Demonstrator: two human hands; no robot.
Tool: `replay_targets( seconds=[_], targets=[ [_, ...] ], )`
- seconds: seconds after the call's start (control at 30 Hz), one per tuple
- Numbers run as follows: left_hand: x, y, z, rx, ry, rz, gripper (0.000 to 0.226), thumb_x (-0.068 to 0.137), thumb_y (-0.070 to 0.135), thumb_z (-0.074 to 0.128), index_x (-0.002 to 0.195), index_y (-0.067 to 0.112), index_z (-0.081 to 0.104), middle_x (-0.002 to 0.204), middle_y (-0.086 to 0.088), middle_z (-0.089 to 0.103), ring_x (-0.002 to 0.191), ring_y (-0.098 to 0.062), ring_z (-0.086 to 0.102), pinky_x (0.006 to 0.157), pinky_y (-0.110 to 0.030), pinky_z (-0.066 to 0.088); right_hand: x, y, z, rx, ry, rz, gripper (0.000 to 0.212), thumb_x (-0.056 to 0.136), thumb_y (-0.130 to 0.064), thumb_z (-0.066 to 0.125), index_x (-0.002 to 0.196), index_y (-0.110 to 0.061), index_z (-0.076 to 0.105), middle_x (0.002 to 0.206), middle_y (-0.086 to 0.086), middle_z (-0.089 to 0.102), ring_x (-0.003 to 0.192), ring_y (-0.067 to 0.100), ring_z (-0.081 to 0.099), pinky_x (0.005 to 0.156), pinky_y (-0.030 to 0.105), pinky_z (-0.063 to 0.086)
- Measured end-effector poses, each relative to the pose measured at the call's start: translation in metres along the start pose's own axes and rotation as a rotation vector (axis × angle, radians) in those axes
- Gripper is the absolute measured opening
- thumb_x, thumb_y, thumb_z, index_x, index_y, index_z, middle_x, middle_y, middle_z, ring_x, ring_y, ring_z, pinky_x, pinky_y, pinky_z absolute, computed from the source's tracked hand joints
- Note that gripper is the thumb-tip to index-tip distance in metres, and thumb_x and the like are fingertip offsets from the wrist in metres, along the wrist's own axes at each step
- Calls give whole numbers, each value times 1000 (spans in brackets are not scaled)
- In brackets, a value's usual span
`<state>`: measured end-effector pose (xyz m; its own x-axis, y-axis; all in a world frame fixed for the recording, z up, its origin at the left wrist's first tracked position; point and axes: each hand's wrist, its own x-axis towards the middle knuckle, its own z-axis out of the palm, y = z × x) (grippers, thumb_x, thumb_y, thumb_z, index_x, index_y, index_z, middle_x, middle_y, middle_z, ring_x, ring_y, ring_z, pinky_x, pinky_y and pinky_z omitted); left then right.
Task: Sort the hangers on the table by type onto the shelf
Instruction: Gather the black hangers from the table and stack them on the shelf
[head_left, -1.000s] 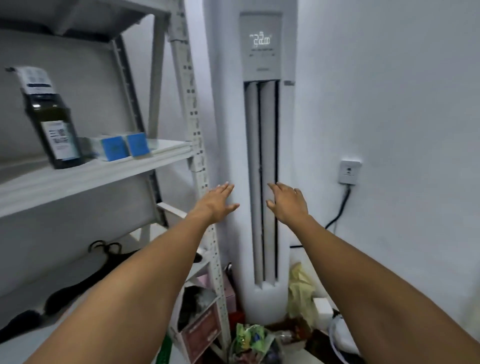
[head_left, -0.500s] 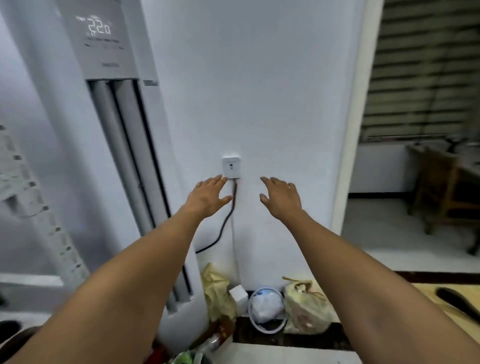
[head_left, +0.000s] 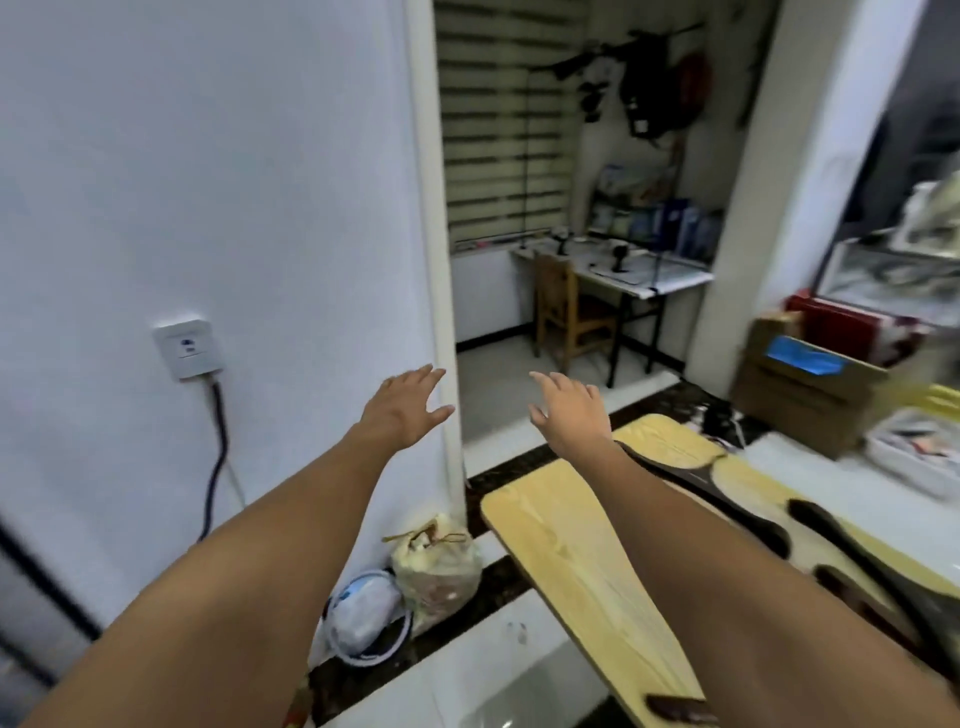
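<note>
Room: we face a white wall (head_left: 208, 156) with a wall socket (head_left: 188, 349) and a dark cable (head_left: 218, 457) hanging from it. Past the wall's corner a doorway shows striped blinds (head_left: 498, 130) and a wooden chair (head_left: 566, 312).
Left hand (head_left: 405, 410): held out in the air, fingers straight and spread. It holds nothing and touches nothing, and it sits just before the wall's corner.
Right hand (head_left: 571, 415): also out in the air, fingers loosely extended. It is empty, beyond the desk's far end.
Desk (head_left: 571, 571): pale wood, below and to the right of our right forearm. Its rounded near-left edge runs free over the tiled floor.
Black hangers (head_left: 821, 519): lying flat on the desk, right of our right forearm, partly hidden by it.
Open room: clear air between the two hands, with bare floor through the doorway.
Floor by the wall: a tied plastic bag (head_left: 436, 566), near the desk's corner.
Far right: a blurred cardboard box (head_left: 800, 395).
</note>
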<state>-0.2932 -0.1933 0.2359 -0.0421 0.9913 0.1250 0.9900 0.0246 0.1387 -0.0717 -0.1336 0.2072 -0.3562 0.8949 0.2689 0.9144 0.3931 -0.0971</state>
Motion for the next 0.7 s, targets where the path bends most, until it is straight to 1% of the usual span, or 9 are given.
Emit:
replay_targets(
  seconds=[0.2,0.33,0.53,0.7],
  targets=[
    [24,73,42,-47,-64,189,64,97,47,40,152,23,15,160,2,14,146,-17,15,121,-35,10,-53,81,0,-74,-47,229,54,101,-36,38,151,-23,23,150,4,36,134,27,39,111,40,27],
    [37,105,62,-54,-91,272,65,97,47,40,152,22,16,159,2,14,146,-16,15,120,-35,9,-75,125,-6,-93,-44,360,55,99,-38,42,150,-24,26,149,4,37,133,28,41,111,41,28],
    [68,143,86,-60,-116,345,65,97,49,40,151,23,17,159,2,17,146,-15,16,120,-36,9,-79,171,-9,-125,-54,461,54,99,-36,41,150,-25,26,147,5,40,130,29,43,108,40,28],
    [103,173,105,-48,-127,382,66,96,50,40,151,23,18,158,1,19,145,-16,18,120,-36,11,-66,207,1,-117,-55,516,54,98,-35,42,149,-26,28,150,4,37,133,29,41,110,40,26]
  ],
)
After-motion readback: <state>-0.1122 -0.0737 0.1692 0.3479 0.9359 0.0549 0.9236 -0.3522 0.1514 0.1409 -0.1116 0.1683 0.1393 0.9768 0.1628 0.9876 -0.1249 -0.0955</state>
